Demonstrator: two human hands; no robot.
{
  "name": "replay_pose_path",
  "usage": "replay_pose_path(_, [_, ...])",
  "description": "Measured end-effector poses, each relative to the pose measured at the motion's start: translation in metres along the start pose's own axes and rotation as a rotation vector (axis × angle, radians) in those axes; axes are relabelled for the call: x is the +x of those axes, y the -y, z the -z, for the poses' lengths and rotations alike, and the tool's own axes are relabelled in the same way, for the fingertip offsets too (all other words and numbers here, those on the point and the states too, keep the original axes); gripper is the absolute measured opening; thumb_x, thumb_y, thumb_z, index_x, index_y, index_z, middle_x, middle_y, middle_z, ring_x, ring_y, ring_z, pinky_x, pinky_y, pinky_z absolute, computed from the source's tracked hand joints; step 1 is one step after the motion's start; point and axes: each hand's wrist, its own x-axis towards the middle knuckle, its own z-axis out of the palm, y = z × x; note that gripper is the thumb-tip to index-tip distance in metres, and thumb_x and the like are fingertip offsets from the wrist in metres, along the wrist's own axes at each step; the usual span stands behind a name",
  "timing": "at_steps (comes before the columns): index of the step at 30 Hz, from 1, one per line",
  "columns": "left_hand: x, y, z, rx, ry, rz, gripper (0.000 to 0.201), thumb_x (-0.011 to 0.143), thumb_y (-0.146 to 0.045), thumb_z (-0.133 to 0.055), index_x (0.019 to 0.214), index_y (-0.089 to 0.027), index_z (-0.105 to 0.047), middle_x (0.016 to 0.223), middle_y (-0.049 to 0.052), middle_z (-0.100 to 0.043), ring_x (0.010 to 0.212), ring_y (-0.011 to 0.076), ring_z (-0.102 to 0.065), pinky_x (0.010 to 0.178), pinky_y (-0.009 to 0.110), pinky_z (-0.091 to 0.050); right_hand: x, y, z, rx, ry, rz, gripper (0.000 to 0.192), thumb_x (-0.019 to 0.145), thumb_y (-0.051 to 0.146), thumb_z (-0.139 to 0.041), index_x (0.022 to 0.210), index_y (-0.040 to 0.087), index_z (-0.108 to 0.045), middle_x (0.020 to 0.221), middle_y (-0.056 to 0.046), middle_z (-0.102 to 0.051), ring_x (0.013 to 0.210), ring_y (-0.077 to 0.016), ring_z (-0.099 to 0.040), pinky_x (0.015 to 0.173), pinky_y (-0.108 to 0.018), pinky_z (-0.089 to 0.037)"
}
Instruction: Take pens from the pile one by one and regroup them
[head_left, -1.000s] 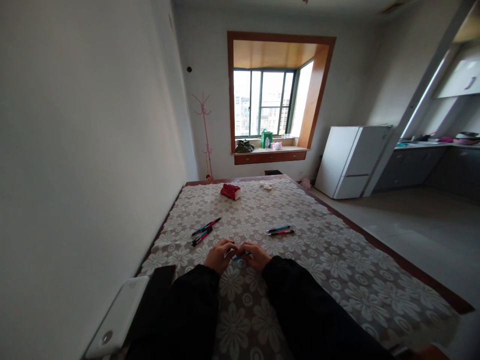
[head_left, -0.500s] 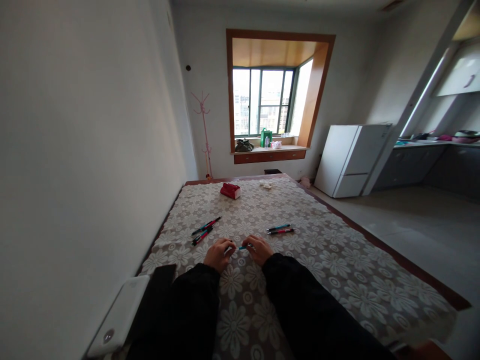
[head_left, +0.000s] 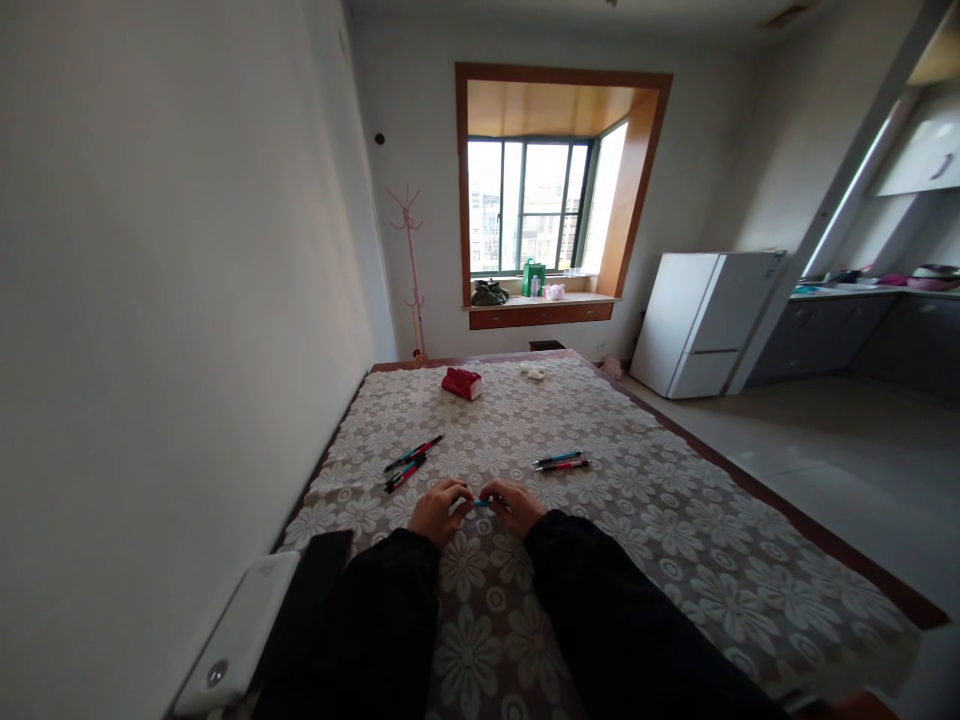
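Observation:
My left hand [head_left: 441,512] and my right hand [head_left: 516,508] meet just above the patterned tablecloth, fingers pinched. Between their fingertips runs a short stretch of a blue pen [head_left: 481,503]; its ends are hidden in my fingers. I cannot tell whether it is whole or in parts. Left of my hands lie several pens [head_left: 406,472], blue and red with black parts, in a loose group. To the right, a blue pen [head_left: 558,458] and a red-and-black pen [head_left: 562,465] lie side by side.
A flowered cloth [head_left: 600,560] covers the table. Toward its far end are a red pack [head_left: 462,383] and a small whitish item [head_left: 534,372]. At the near left, a white device [head_left: 240,630] sits beside a black flat object [head_left: 319,570] along the wall.
My hands have come closer together. The blue piece in my right fingers, apart from my left hand before, now reaches my left fingertips. The other pens have not moved.

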Motion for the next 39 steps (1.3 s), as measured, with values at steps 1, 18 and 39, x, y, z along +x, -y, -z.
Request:
replay_pose_path(1, [0.0,0.0,0.0,-0.003,-0.013,0.002,0.013,0.082,-0.028,-0.059,0.091,-0.026,-0.069,0.103,0.005,-0.065,0.101,0.0202,-0.059,0.089,0.032,-0.047,0.0,0.0,-0.001,0.038,0.024,-0.001,0.028,0.076,0.009,-0.05,0.1,0.021,-0.061,0.087,-0.001,-0.066,0.077,-0.0144,-0.059,0.073,-0.025,-0.045])
replay_pose_path(18, [0.0,0.003,-0.003,-0.216,-0.009,0.079,0.014,0.089,-0.018,-0.043,0.089,-0.023,-0.056,0.11,0.005,-0.068,0.102,0.0175,-0.063,0.086,0.031,-0.05,0.011,-0.014,0.012,0.566,-0.445,-0.193,0.027,0.076,0.038,-0.065,0.093,0.02,-0.054,0.086,-0.005,-0.067,0.082,-0.0204,-0.066,0.078,-0.037,-0.054])
replay_pose_path(39, [0.0,0.003,-0.003,-0.101,-0.013,0.072,0.03,0.085,-0.016,-0.047,0.108,-0.023,-0.064,0.099,0.005,-0.065,0.092,0.0169,-0.062,0.087,0.031,-0.05,0.0,-0.002,0.017,-0.281,-0.314,-0.059,0.02,0.081,0.014,-0.055,0.094,0.025,-0.066,0.097,-0.003,-0.063,0.096,-0.0185,-0.054,0.089,-0.032,-0.034])
